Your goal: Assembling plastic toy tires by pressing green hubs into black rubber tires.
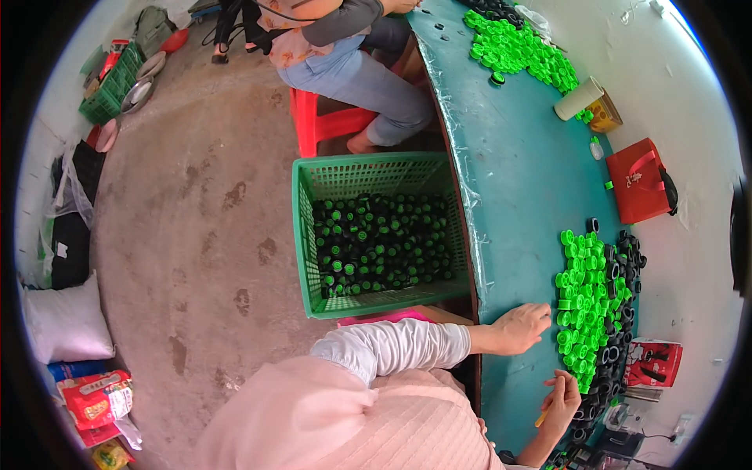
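My left hand (518, 329), in a silvery sleeve, hovers over or rests on the table's near edge with its fingers curled together. Whatever may be between its fingertips is hidden. Just beyond lies a heap of bright green ring-shaped caps (580, 301). My right hand (561, 399) is lower in the view, beside the end of that heap, its fingers bent around a thin yellow stick-like thing (540, 420), mostly covered by the palm. Black rings (615, 337) lie piled along the wall behind the green caps.
A green crate (301, 235) of black-and-green caps stands against the teal table (517, 196). Another person (352, 70) sits on a red stool (307, 125). More green caps (521, 51), a red bag (638, 182) and a white cup (578, 99) occupy the far table.
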Action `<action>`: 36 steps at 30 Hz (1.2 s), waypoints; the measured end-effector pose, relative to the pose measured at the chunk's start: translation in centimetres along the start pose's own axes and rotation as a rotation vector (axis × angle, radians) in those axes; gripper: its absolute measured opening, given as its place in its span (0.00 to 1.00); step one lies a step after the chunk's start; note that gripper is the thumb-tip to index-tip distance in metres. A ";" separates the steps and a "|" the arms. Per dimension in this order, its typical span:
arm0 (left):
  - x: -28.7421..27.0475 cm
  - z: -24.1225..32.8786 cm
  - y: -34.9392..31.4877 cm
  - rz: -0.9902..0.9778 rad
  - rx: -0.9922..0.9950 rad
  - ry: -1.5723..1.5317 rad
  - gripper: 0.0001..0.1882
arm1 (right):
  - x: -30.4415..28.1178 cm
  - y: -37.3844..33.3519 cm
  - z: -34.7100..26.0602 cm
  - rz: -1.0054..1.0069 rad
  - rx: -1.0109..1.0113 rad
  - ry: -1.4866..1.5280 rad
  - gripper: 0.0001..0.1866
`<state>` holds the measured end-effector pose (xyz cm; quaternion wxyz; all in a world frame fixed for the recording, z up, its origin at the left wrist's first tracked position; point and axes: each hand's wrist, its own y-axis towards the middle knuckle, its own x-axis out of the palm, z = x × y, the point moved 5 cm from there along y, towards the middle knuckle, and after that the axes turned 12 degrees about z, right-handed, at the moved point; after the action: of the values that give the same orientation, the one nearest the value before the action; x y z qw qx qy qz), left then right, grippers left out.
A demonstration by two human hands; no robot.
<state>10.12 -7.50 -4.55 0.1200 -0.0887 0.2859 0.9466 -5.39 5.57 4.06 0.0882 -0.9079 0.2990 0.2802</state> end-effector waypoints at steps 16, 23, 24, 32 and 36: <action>-16.4 -2.0 5.4 0.376 -0.172 0.011 0.06 | -4.1 -5.2 6.7 0.146 0.166 0.023 0.10; -14.8 -2.1 6.6 0.058 -0.355 -0.072 0.08 | -4.7 -3.8 9.0 0.157 0.241 0.090 0.11; -13.9 -1.7 6.9 0.021 -0.352 -0.042 0.08 | -4.7 -3.5 9.2 0.156 0.248 0.104 0.11; -2.7 1.4 7.9 -0.268 -0.177 0.143 0.09 | -6.6 -0.8 10.8 0.218 0.284 0.204 0.10; 2.6 2.4 7.6 -0.312 -0.031 0.327 0.16 | -7.4 -0.6 11.5 0.262 0.357 0.291 0.09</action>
<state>5.24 -11.82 0.72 0.2154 -0.2861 0.2699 0.8938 -15.21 13.42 -1.28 0.1659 -0.8622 0.4683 0.0987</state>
